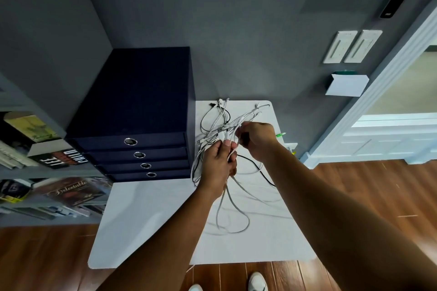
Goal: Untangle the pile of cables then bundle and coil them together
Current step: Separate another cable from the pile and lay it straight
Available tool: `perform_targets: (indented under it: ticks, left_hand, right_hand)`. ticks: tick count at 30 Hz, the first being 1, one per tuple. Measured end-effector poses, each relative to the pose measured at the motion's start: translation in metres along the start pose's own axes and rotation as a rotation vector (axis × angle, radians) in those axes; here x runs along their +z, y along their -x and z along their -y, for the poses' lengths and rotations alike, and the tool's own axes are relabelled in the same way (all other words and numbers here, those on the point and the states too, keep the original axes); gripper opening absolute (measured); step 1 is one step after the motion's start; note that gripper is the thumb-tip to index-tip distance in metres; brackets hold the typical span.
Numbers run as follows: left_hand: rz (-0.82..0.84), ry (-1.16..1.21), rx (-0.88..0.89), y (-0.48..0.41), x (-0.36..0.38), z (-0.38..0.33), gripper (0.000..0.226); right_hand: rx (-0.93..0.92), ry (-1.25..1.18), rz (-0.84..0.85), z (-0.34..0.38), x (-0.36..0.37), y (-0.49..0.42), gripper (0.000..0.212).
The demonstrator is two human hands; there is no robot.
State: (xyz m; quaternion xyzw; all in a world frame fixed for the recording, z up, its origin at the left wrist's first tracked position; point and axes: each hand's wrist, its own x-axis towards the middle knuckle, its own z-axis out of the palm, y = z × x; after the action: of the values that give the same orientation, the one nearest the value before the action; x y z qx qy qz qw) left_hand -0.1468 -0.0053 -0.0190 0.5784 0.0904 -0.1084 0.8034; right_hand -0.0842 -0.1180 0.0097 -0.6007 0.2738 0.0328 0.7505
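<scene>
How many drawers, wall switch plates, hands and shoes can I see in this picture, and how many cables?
Drawers in the navy unit: 4
Wall switch plates: 2
Hands: 2, the left hand and the right hand, both gripping the cables
Shoes: 2
Total: 10
The cables are tangled and overlap too much to count.

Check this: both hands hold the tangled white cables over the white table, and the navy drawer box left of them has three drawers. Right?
Not quite: the navy drawer box has four drawers, each with a ring pull, not three; the head view shows it. The left hand and right hand do hold the white cables over the white table.
</scene>
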Motion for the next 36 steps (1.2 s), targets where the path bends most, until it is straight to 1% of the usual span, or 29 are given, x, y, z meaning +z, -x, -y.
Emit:
perform_targets:
  ticks: [3,6,8,10,12,14,16,18,19,20,21,23,28,30,32,34,36]
  left_hand:
    - [-0.002,-0.021,0.038,0.000,-0.004,0.001,0.028]
    - [-0.033,-0.034,0.076,-0.001,-0.006,-0.001,0.028]
    - [-0.048,-0.040,0.091,-0.001,-0.006,0.000,0.028]
    - [-0.091,-0.049,0.092,0.000,-0.009,0.002,0.029]
    - [-0.156,-0.053,0.076,0.000,-0.012,0.005,0.029]
    - [-0.207,-0.044,0.054,-0.001,-0.015,0.008,0.030]
    - [-0.230,-0.053,0.040,-0.002,-0.016,0.009,0.031]
    - [-0.231,-0.051,0.038,-0.003,-0.016,0.008,0.030]
    - [-0.229,-0.045,0.038,-0.003,-0.014,0.008,0.030]
    - [-0.228,-0.042,0.039,-0.003,-0.012,0.007,0.029]
    - [-0.231,-0.043,0.039,-0.004,-0.012,0.007,0.030]
    - [-0.235,-0.041,0.040,-0.005,-0.013,0.007,0.032]
    - [-0.235,-0.048,-0.034,-0.009,-0.024,0.013,0.031]
    - [-0.239,-0.062,-0.046,-0.009,-0.025,0.015,0.031]
    - [-0.235,-0.086,-0.050,-0.009,-0.026,0.017,0.031]
    - [-0.226,-0.083,-0.056,-0.009,-0.026,0.018,0.029]
    - [-0.219,-0.057,-0.069,-0.008,-0.025,0.017,0.027]
  right_hand:
    - [-0.069,-0.026,-0.073,0.005,0.005,-0.011,0.021]
    - [-0.134,-0.144,-0.024,0.006,0.012,-0.016,0.029]
    - [-0.130,-0.191,-0.003,0.011,0.011,-0.015,0.026]
    - [-0.145,-0.163,-0.027,0.021,0.009,-0.014,0.019]
    - [-0.224,-0.087,-0.074,0.033,0.004,-0.016,0.022]
    - [-0.288,0.102,-0.102,0.043,0.000,-0.025,0.016]
    - [-0.282,0.493,-0.092,0.051,-0.001,-0.031,0.010]
    - [-0.309,0.930,-0.098,0.057,-0.002,-0.032,0.013]
    - [-0.334,1.083,-0.120,0.059,-0.001,-0.030,0.012]
    - [-0.368,1.186,-0.136,0.060,0.000,-0.030,0.011]
    - [-0.394,1.215,-0.144,0.061,0.001,-0.029,0.012]
    - [-0.429,1.130,-0.154,0.061,0.002,-0.030,0.013]
    - [-0.550,0.851,-0.149,0.071,-0.006,-0.034,0.029]
    - [-0.543,0.853,-0.126,0.078,-0.008,-0.036,0.030]
    - [-0.548,0.929,-0.124,0.082,-0.008,-0.035,0.029]
    - [-0.586,1.001,-0.143,0.084,-0.008,-0.030,0.031]
    - [-0.661,1.003,-0.201,0.085,-0.008,-0.022,0.032]
